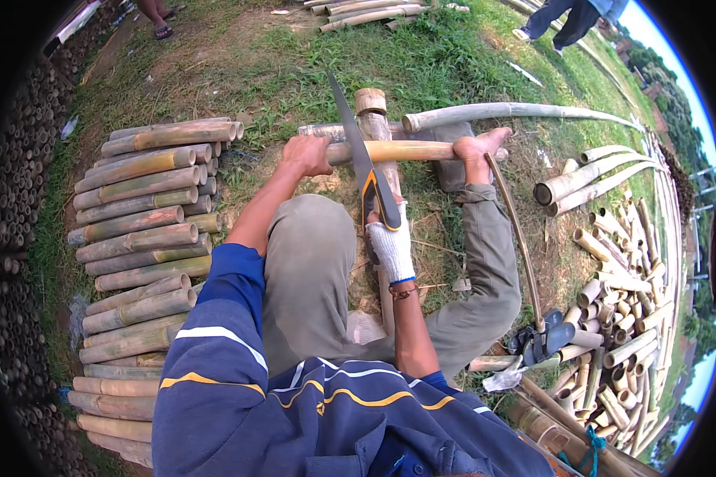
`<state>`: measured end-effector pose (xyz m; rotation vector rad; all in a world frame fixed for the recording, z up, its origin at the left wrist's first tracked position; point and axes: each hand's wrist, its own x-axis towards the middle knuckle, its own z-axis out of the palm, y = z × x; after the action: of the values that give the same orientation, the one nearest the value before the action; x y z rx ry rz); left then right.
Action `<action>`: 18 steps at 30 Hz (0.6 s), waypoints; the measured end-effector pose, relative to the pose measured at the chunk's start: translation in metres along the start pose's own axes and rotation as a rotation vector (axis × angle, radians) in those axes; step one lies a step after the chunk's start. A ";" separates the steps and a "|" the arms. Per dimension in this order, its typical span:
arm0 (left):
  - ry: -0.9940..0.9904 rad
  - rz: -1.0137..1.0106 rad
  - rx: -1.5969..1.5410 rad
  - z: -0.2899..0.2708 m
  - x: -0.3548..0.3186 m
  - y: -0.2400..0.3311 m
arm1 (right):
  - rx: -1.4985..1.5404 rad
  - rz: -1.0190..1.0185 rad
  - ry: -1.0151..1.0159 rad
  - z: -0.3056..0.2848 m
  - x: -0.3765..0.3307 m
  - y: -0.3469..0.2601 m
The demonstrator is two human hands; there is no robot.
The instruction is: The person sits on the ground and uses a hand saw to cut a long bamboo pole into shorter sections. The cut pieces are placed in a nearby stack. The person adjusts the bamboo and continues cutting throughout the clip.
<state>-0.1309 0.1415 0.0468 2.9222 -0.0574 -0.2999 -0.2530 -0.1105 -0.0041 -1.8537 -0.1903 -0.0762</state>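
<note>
Grass (445, 60) and bare soil (203, 60) lie in daylight, trees (667, 78) and blue sky (651, 33) beyond.

Daylight: bright across the grass (278, 60)
Sky (654, 33): glaring, right edge
Saw (350, 123): fairly crisp
Glove (391, 253): nearly washed out
Far-left bamboo ends (16, 306): dim
Fisheye border: black, scene curving toward it

My gloved right hand (389, 245) grips saw (359, 151), crossing bamboo pole (412, 151); bare left hand (308, 155) holds pole; bamboo stack (139, 241) left of hands.
</note>
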 end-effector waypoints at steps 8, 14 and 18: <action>-0.016 0.033 -0.023 0.007 -0.016 -0.005 | 0.015 0.009 -0.059 -0.014 -0.017 -0.030; 0.044 0.032 0.019 0.018 -0.016 -0.010 | 0.266 0.322 -0.183 -0.027 0.025 -0.106; 0.090 0.080 0.025 0.019 -0.010 -0.002 | 0.143 0.025 -0.073 -0.022 0.027 -0.086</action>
<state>-0.1442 0.1407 0.0304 2.9443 -0.1646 -0.1565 -0.2404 -0.1052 0.0878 -1.7167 -0.2171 0.0220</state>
